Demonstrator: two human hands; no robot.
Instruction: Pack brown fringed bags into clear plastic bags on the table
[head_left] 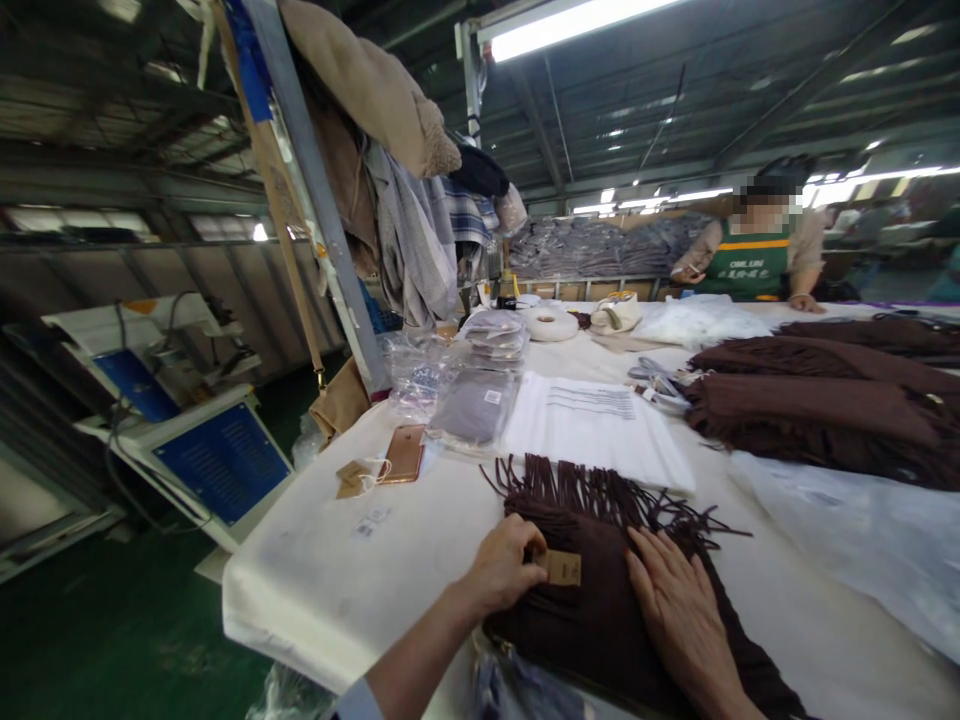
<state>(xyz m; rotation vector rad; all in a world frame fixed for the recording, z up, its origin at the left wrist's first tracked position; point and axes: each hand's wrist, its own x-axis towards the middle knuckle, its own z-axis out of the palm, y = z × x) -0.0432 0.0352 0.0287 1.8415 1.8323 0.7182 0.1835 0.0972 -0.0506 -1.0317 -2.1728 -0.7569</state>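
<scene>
A folded dark brown scarf [577, 640] with a long fringe lies on the white-covered table in front of me. My left hand [510, 565] pinches a small tan paper tag [564, 568] over the scarf's left part, its fingers closed on the tag's left end. Flat on the scarf's right side rests my right hand [679, 605], fingers stretched out and holding nothing. Just beyond the fringe is a stack of white printed plastic bags [600, 425].
Left of the bags lie a phone [403, 453], another tan tag [352, 480] and packed grey items [472, 405]. More brown scarves [817, 400] and clear plastic [847, 530] are at right. A person in a green apron [750, 262] stands across the table. A metal post [315, 200] rises at left.
</scene>
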